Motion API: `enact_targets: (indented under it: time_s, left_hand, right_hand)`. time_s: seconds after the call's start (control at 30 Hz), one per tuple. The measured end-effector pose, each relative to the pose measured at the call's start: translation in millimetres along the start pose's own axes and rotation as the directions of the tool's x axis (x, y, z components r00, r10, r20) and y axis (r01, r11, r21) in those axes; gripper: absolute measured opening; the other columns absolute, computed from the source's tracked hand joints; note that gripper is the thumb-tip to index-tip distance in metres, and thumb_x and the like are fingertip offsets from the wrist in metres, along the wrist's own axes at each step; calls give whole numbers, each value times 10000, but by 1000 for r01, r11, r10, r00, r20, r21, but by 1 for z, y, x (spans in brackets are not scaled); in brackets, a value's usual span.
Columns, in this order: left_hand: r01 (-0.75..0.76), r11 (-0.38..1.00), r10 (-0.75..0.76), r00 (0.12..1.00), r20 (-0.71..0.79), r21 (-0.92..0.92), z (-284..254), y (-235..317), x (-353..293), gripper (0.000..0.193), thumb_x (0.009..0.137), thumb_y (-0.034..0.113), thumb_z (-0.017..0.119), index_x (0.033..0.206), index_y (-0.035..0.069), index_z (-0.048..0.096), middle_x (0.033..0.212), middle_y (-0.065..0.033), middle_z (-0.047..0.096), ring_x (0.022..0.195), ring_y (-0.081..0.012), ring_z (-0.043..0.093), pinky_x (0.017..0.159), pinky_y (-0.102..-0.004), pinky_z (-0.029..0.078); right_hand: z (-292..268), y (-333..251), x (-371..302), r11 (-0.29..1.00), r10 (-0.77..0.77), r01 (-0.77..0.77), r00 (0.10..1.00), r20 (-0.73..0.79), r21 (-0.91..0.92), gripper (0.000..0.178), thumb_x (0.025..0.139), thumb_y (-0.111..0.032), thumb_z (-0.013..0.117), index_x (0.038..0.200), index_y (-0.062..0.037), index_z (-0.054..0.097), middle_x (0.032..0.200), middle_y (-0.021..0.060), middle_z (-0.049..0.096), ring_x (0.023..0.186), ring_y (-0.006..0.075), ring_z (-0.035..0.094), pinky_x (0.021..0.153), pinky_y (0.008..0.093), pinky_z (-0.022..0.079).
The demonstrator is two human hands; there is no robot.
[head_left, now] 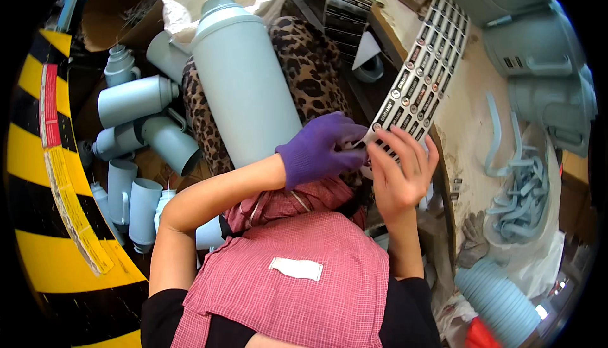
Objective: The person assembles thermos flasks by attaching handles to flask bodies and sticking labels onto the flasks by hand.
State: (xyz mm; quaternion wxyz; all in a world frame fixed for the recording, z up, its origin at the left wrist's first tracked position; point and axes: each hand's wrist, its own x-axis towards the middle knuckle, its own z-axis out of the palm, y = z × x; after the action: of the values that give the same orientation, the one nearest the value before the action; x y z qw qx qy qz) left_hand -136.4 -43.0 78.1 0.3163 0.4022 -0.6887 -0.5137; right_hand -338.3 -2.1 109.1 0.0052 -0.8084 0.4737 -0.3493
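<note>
Biggest thing I've got on the feed is the yellow/black striped panel (47,259), running down the far L side w/ red and yellow strips stuck on it. Next, the tan bench top (468,145) on the R, then my pink checked apron (288,303) at bottom ctr, black sleeves either side.

Big pale blue-grey cylinder (247,82) lies aslant just beyond the apron, capped end pointing away from me; its near end is partly hidden behind my L arm + glove, so can't tell if they touch. Leopard-print cloth (304,56) shows on both sides of it.

Label sheet (423,72), long, w/ rows of dark labels, runs from my fingers up over the bench edge and along the top.

L hand (320,148), purple glove: fingertips pinching the sheet's near end. R hand (402,174), bare: fingers bent, thumb + fingers on that same end; grip looks light. Both hands nearly meet there, R of the cylinder's near end.

Smaller stuff: blue-grey jugs (138,101) piled L, approx. same colour; ribbed round stack (497,300) low R; curved handles (522,189) heaped in a clear bag; grey glove (473,240) next to them.
</note>
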Motion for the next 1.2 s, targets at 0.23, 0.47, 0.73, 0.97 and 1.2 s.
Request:
enact_targets:
  time_s: [0.23,0.47,0.73,0.97,1.2]
  left_hand:
    - [-41,549,658,637,-402,835,-212,-29,14,417,947,153,710,1341,33,644,1276,-190,697,1201,-354,658,1045,-422,505]
    - [293,697,131,846,-517,655,-237,-135,1,489,960,335,692,1398,122,643,1271,-160,677,1110,-310,687,985,-388,535]
    - [-203,978,195,827,-528,44,-147,-2,-60,443,1098,356,498,1222,-27,685,1118,-142,688,950,-217,639,885,-343,508]
    - [7,919,-176,903,-393,-395,-129,-18,-78,866,1072,701,202,1273,18,694,1035,-29,710,783,-93,561,720,-241,468]
    - [64,847,-249,926,-286,-528,-142,-4,-74,846,1042,746,308,1153,7,705,1053,-40,709,834,-98,600,718,-239,488]
  right_hand:
    - [-19,-31,2,635,-4,-402,852,523,660,191,721,3,865,882,-43,772,1071,69,683,961,243,653,821,338,539]
    - [47,-22,62,-43,-173,-604,789,589,796,119,811,-61,839,860,-33,734,1264,128,613,1161,244,609,976,382,506]
    - [118,-43,126,-188,-101,-576,817,567,796,185,806,-191,836,872,-72,711,1471,154,501,1387,261,460,1128,430,383]
    - [129,-49,141,-42,-154,-634,768,622,772,206,752,-253,861,795,-84,751,1632,244,380,1454,306,427,1172,488,330]
    - [138,-44,142,-62,-155,-612,786,598,788,198,736,-256,862,782,-101,747,1645,250,370,1541,354,328,1209,519,271]
